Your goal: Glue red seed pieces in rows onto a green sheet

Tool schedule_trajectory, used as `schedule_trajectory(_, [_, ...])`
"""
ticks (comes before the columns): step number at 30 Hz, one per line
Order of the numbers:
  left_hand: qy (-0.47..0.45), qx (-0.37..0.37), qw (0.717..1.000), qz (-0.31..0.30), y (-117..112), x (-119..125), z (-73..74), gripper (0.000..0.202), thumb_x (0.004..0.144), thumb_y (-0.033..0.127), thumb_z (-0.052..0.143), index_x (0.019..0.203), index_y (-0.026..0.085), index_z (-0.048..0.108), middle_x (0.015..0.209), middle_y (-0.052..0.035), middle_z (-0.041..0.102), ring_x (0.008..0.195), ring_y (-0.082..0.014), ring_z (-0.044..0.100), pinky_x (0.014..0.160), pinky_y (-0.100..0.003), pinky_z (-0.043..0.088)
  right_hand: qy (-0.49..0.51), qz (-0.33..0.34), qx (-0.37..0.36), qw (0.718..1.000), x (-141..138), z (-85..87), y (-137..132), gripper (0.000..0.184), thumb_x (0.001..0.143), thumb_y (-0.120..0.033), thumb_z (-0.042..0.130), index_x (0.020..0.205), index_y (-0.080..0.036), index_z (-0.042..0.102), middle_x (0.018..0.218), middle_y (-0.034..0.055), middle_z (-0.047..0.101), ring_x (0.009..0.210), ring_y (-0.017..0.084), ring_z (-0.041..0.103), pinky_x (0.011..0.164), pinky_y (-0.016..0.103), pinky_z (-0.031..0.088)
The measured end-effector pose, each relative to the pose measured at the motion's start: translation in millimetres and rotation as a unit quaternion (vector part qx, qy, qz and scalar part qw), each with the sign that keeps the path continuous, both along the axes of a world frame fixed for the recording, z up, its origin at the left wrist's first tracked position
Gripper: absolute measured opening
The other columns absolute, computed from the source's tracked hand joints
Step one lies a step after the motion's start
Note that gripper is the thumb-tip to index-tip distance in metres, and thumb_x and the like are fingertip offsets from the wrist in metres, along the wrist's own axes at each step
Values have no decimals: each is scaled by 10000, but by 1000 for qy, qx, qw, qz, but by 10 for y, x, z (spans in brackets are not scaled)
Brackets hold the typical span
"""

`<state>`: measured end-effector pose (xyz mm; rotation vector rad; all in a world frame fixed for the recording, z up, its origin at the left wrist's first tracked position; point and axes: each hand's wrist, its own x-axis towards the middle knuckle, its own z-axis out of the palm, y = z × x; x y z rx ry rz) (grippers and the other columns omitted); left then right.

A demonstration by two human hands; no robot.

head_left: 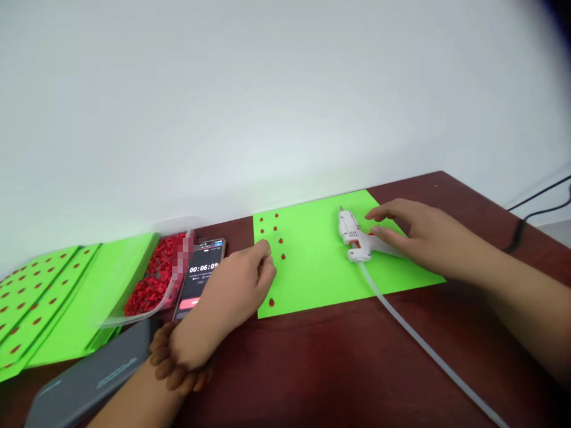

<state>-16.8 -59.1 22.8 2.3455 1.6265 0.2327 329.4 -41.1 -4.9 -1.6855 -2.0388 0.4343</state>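
Observation:
A bright green sheet (pixel 319 270) lies on the dark wooden table, with small red pieces (pixel 281 241) in two rows down its left side. Over that left part is my left hand (pixel 243 274), a beaded bracelet (pixel 178 359) at its wrist. Its fingers are curled and pressed together; whatever they hold is hidden. On the sheet's right half rests a white hot glue gun (pixel 352 233), nozzle toward the wall, a long translucent glue stick (pixel 428 345) running from its back. My right hand (pixel 408 232) hovers at the gun's handle, thumb and fingers apart, not gripping it.
Left of my left hand lies a phone (pixel 203 270) with a running timer. Beyond it a clear plastic tub (pixel 167 306) holds many red pieces. Further left are stacked green sheets (pixel 89 297), some red-dotted, and a grey box-shaped device (pixel 89 380). Black cables (pixel 524 223) hang at the right.

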Motion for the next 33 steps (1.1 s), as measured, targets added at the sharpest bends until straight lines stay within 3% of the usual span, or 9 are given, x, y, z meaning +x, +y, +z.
schedule_trajectory(4, [-20, 31, 999, -15, 7, -66, -76, 138, 969, 237, 494, 858, 223, 575, 748, 4, 645, 619, -157, 557, 616, -314, 355, -7, -6, -5, 1000, -1, -30, 8, 461, 943, -649, 538, 1146, -287, 737, 1244, 100, 768, 1129, 376, 696, 973, 542, 528])
schedule_trajectory(7, [-58, 75, 994, -51, 25, -107, -165, 136, 951, 180, 568, 967, 184, 703, 873, -34, 742, 616, -140, 601, 604, -297, 426, -7, -13, -11, 1000, 0, -40, 11, 468, 930, -661, 539, 1142, -290, 731, 1241, 99, 767, 1132, 380, 694, 981, 555, 523])
schedule_trajectory(11, [-140, 125, 976, -107, 58, -142, -253, 181, 992, 161, 612, 1038, 171, 787, 991, -62, 811, 762, -155, 725, 695, -284, 541, -8, -22, -21, 1000, 11, -33, 14, 497, 915, -694, 546, 1146, -295, 733, 1238, 103, 768, 1101, 384, 700, 950, 563, 533])
schedule_trajectory(15, [-178, 101, 973, -110, 69, -141, -256, 151, 992, 162, 659, 1002, 192, 807, 971, -41, 822, 824, -155, 752, 762, -278, 575, -11, -25, -25, 999, 10, -26, 13, 520, 910, -719, 540, 1137, -294, 734, 1227, 115, 771, 1078, 392, 705, 921, 573, 540])
schedule_trajectory(19, [-166, 46, 983, -63, 65, -136, -202, 107, 945, 146, 708, 877, 208, 763, 872, 3, 802, 719, -139, 702, 723, -279, 560, -13, -27, -23, 999, -6, -5, 8, 525, 904, -717, 535, 1132, -287, 732, 1223, 123, 773, 1084, 402, 708, 935, 595, 540])
schedule_trajectory(22, [-145, 21, 988, -50, 68, -136, -173, 92, 958, 163, 693, 921, 213, 761, 906, -2, 804, 754, -150, 707, 769, -302, 571, -14, -25, -16, 999, -13, 16, 5, 512, 908, -712, 528, 1119, -290, 726, 1215, 134, 777, 1076, 410, 716, 916, 596, 553])
schedule_trajectory(27, [-95, -15, 991, -97, 79, -124, -203, 176, 1021, 183, 603, 983, 199, 774, 1008, -49, 778, 930, -192, 734, 883, -342, 593, -19, -22, -10, 1000, -6, 19, -1, 501, 917, -719, 517, 1114, -308, 725, 1212, 130, 779, 1065, 407, 720, 909, 591, 559])
schedule_trajectory(33, [-4, 23, 988, -155, 90, -86, -235, 259, 1043, 117, 527, 1059, 169, 780, 1052, -77, 729, 983, -207, 712, 924, -352, 599, -20, -22, -26, 999, -11, 32, -4, 533, 907, -710, 516, 1159, -284, 714, 1219, 137, 770, 1094, 414, 712, 945, 605, 545])
